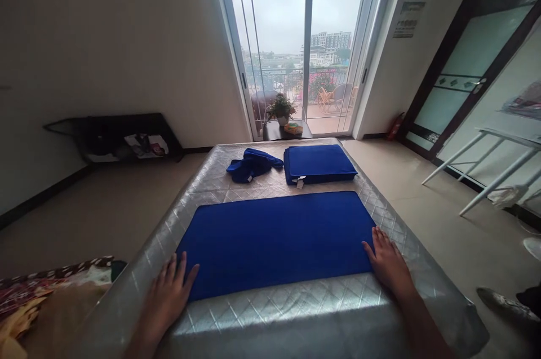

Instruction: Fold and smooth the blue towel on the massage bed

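A blue cloth lies flat and smooth across a mattress with a shiny, quilted silver-grey cover. At its left edge rests my left hand, fingers spread, the tips over the cloth's border. My right hand lies on the opposite edge, also with fingers apart. Neither hand grips anything. Beyond the cloth, a neat stack of folded blue cloths with a white tag sits on the right. Left of that stack is a crumpled blue cloth, also showing a small white label.
Behind the mattress, a small dark table holds a potted plant before the sliding glass door. A metal-legged stand is at right. Fabrics lie at lower left. A black item leans on the left wall.
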The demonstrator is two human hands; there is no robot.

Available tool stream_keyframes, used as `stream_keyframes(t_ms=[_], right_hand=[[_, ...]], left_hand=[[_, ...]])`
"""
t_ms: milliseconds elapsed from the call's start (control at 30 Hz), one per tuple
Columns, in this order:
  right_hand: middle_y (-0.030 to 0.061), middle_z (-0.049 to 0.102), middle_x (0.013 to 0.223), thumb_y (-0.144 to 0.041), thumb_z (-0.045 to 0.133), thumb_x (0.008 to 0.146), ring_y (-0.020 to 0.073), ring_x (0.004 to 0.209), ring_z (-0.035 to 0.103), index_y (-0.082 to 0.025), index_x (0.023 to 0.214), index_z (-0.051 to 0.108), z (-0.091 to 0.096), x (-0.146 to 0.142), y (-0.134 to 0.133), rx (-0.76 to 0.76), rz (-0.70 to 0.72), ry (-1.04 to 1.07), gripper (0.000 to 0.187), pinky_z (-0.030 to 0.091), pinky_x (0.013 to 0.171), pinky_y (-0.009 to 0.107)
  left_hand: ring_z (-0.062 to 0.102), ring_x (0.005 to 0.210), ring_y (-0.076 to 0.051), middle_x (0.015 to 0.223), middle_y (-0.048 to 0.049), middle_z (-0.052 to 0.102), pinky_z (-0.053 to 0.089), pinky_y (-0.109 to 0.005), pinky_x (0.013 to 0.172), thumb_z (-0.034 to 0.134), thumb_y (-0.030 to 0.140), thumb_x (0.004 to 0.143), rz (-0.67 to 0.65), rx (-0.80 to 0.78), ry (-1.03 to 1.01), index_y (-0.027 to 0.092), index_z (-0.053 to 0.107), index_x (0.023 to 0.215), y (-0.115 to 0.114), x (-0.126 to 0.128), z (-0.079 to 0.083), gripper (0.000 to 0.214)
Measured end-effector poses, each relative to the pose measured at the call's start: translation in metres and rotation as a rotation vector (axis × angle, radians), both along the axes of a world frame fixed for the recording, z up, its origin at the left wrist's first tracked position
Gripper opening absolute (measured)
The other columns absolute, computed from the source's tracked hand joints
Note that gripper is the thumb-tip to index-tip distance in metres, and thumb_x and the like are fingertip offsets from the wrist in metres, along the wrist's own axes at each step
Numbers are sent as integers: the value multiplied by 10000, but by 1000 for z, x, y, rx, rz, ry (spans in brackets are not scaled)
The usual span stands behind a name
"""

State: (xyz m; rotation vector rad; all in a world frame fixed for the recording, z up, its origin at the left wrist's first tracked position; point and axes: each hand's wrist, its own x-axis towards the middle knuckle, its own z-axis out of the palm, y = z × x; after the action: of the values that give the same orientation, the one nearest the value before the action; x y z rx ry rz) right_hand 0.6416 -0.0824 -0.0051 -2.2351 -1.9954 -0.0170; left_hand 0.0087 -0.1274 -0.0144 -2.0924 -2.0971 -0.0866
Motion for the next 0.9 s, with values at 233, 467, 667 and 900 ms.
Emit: stream_keyframes(t_ms=[233,467,667,900], right_hand=[[185,279,1645,-517,167,1003,297,1530,266,19,1569,313,3,4,3,-63,-15,-64,793,251,1236,482],[162,304,1635,-385,249,1031,293,1532,258,-26,1565,357,60,-83,17,-103,87,-99,653,215,1250,487],[114,233,1661,-516,157,1069,221,1554,183,-79,1601,279,76,-226,29,-93,489,111,700,165,1269,427],[96,121,1685,-591,147,1051,212,1570,77,-94,1620,195,46,-250,37,-144,523,169,758,81,1282,433]], left_hand=[[247,1520,-437,1527,-184,505,344,-695,1126,180,131,933,-52,66,24,168,705,1298,-9,-8,-9,640],[231,1523,-443,1516,-171,518,334,-703,1133,303,308,968,-42,86,-40,205,706,1299,-8,-4,-12,531],[299,1491,-465,1518,-170,520,337,-711,1122,333,292,963,-23,49,22,229,698,1316,-7,-2,-9,513],[364,1466,-447,1551,-138,495,395,-654,1115,587,175,860,-45,-14,180,288,628,1391,-9,-1,2,544]])
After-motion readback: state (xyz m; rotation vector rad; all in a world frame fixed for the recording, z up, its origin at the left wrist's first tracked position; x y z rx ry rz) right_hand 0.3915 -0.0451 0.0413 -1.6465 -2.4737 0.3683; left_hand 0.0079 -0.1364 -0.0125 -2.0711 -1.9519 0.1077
